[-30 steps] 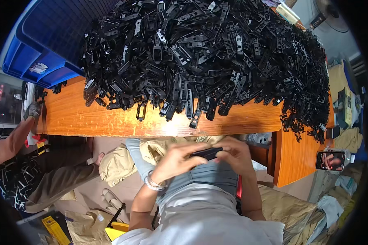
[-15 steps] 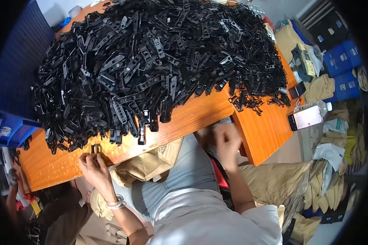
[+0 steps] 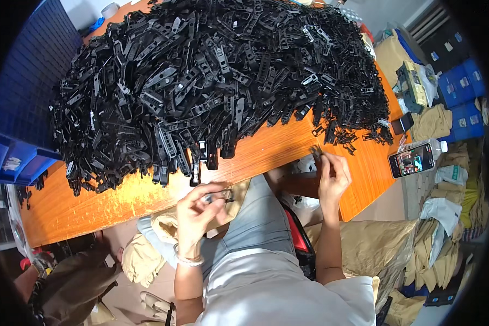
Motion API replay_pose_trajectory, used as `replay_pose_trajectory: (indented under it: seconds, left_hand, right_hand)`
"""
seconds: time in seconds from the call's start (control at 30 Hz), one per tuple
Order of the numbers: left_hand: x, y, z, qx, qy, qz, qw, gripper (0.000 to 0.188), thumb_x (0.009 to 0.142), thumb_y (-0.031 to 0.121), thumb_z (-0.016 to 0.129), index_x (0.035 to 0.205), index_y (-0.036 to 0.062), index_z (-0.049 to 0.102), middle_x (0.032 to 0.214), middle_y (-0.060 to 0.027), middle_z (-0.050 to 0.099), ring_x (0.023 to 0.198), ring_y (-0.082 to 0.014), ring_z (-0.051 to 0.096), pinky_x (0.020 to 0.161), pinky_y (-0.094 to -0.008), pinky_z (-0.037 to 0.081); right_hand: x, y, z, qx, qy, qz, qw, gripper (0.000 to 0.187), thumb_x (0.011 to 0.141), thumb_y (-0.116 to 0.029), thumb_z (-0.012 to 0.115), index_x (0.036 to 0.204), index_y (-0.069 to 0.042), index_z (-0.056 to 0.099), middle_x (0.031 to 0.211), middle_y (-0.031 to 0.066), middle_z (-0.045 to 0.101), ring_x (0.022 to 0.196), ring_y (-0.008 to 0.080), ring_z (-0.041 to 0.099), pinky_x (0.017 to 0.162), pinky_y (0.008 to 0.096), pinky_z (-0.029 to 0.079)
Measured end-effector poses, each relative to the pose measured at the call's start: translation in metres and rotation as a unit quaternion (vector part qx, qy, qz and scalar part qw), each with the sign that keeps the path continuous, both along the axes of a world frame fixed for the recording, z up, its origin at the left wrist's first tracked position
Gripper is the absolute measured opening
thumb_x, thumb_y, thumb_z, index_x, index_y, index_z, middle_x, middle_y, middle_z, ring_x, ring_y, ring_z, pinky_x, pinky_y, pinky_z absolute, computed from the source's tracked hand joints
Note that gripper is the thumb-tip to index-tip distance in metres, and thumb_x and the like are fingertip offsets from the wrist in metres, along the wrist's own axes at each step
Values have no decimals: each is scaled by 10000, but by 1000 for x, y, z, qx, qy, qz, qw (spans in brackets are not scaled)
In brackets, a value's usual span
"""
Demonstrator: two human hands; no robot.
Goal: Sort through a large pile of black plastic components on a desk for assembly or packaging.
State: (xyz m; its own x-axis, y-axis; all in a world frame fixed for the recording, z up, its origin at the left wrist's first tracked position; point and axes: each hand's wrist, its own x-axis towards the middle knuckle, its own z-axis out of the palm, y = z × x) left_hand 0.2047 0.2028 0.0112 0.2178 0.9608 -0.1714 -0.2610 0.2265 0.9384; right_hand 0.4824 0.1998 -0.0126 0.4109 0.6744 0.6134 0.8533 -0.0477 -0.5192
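Observation:
A large heap of black plastic parts (image 3: 201, 81), mostly long slotted strips, covers much of the orange wooden table (image 3: 266, 146). My left hand (image 3: 198, 212) is over the table's front edge, its fingers pinched on a small black plastic frame (image 3: 228, 195). Its finer shape is blurred. Near the table's corner on the right, my right hand (image 3: 334, 179) pinches a small dark plastic piece (image 3: 315, 152) between fingertips, next to the heap's lower right end. Two or three strips jut from the heap's front edge between my hands.
Blue plastic bins (image 3: 19, 157) stand at the left. A phone (image 3: 413, 160) leans by a clear bottle on the right. Brown sacks (image 3: 358, 244) lie at the lower right, and a tan cloth bag (image 3: 168, 223) hangs below the table edge by my lap.
My left hand has moved right, away from the tabletop, with the black frame in it. My right hand has risen from below the table edge and now shows a small dark piece.

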Motion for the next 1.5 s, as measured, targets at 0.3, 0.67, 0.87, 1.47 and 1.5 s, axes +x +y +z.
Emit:
replay_pose_trajectory:
  seconds: [0.3, 0.67, 0.87, 1.47, 1.5]
  left_hand:
    - [23, 4, 14, -4, 60, -98, 993, 327, 752, -103, 594, 1072, -64, 538, 860, -100, 615, 704, -127, 626, 644, -217, 517]
    - [23, 7, 5, 3, 29, -97, 995, 296, 753, -70, 618, 1043, -71, 556, 752, -101, 624, 633, -111, 606, 582, -216, 499]
    - [25, 16, 6, -58, -136, -112, 983, 220, 850, 50, 553, 1045, -50, 567, 706, -82, 609, 576, -121, 585, 539, -219, 478]
    - [35, 32, 1, 209, 296, 64, 930, 254, 701, -29, 660, 929, -27, 549, 790, -110, 566, 617, -134, 562, 537, -230, 456]
    - [33, 30, 4, 215, 261, 43, 940, 257, 699, -37, 659, 937, -31, 561, 829, -109, 578, 641, -128, 566, 561, -223, 468]
  right_hand:
    - [-72, -4, 37, -56, 126, 403, 905, 179, 701, 51, 629, 863, -23, 617, 790, 94, 573, 643, 207, 543, 537, 259, 425]
    - [-84, -1, 36, -48, 2, 408, 912, 278, 686, -6, 646, 955, -56, 597, 883, 103, 573, 709, 247, 554, 544, 312, 453]
    - [-76, -5, 34, -63, 194, 450, 870, 193, 699, -15, 650, 889, -1, 622, 917, 136, 589, 722, 210, 561, 620, 255, 446]
    - [-71, 3, 12, -101, 584, 291, 751, 85, 793, -3, 599, 841, 66, 616, 882, 70, 572, 629, 74, 489, 562, 192, 387]
    - [-72, 5, 16, -117, 574, 296, 754, 86, 792, -11, 607, 833, 63, 620, 857, 65, 577, 629, 73, 492, 558, 193, 384]
